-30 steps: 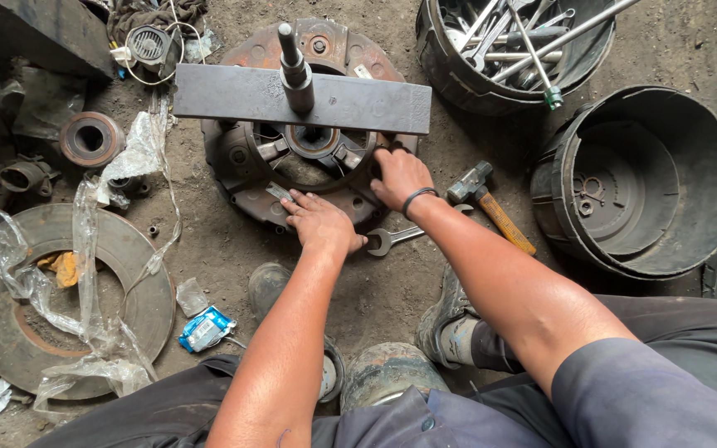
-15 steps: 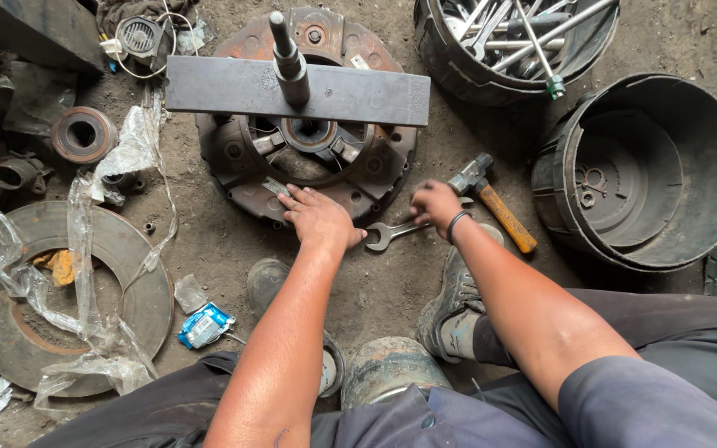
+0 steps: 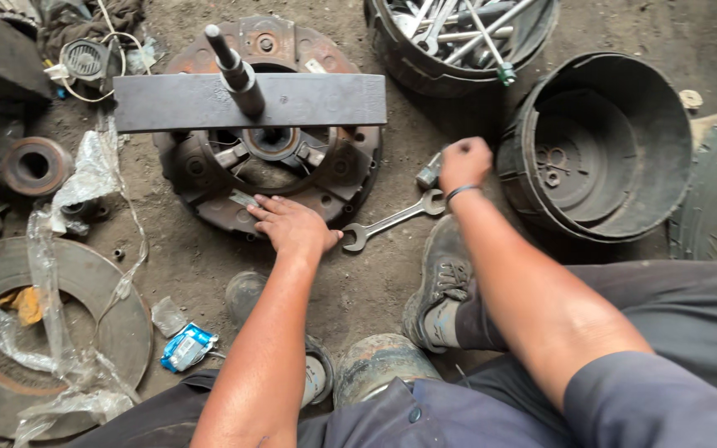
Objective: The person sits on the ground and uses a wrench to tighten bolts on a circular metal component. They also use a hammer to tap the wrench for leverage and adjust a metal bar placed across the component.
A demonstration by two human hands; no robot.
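Currently left hand (image 3: pixel 292 226) lies flat, fingers spread, on the near rim of the rusty clutch assembly (image 3: pixel 271 153) (flat steel bar (image 3: pixel 251 101) with a threaded rod across its top). Right hand (image 3: pixel 463 162) is fisted around the hammer (image 3: pixel 430 172), only its metal head showing, just beside the black tub (image 3: pixel 603 149). Combination wrench (image 3: pixel 393 221) lies on the dirt between both hands.

dusty dirt floor (image 3: pixel 209 265) — flat daylight
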